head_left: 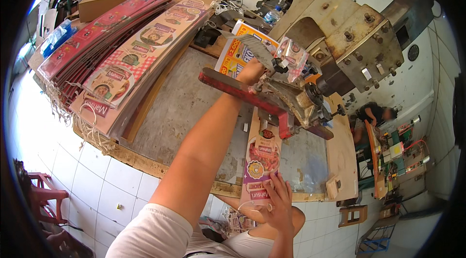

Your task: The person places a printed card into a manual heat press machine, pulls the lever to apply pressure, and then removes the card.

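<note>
Single fisheye view from the person's head, downward onto the nearby table (162,112), outer rim perhaps unclear.

This is looking like a small production workshop: a heavy, bolted metal machine (359,44) is standing over a scuffed worktable (170,107), stacks of long printed strips (131,56) are lying there in bulk, and another person (373,111) is appearing beside a second bench (373,153) that is carrying green machinery (399,153).
</note>
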Action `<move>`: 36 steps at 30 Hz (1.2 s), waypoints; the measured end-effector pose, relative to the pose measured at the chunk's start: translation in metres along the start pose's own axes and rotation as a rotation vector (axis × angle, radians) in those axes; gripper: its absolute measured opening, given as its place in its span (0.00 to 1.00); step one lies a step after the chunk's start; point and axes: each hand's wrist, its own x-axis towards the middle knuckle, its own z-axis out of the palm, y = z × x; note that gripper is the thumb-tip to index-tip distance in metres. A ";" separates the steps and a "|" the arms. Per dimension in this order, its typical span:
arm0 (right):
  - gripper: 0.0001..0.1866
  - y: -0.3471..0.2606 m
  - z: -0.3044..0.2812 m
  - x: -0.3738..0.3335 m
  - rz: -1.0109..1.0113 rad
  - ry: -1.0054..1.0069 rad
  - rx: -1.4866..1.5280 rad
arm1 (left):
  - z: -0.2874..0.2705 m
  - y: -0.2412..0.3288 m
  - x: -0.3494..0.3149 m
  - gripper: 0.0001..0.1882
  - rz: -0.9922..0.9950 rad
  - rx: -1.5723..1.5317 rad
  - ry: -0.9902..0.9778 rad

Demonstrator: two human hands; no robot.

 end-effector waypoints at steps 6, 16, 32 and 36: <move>0.42 0.009 -0.005 -0.010 0.037 0.011 -0.038 | 0.037 -0.010 -0.008 0.21 -0.165 -0.181 0.016; 0.42 0.017 -0.009 0.018 -0.083 0.041 -0.026 | -0.028 -0.028 -0.015 0.12 -0.059 0.256 0.187; 0.41 0.002 -0.001 0.022 -0.146 0.079 0.016 | -0.101 0.016 -0.122 0.27 0.000 1.739 -0.158; 0.41 0.028 -0.012 0.009 -0.055 0.049 -0.016 | 0.000 0.073 -0.186 0.36 -0.279 1.585 -0.280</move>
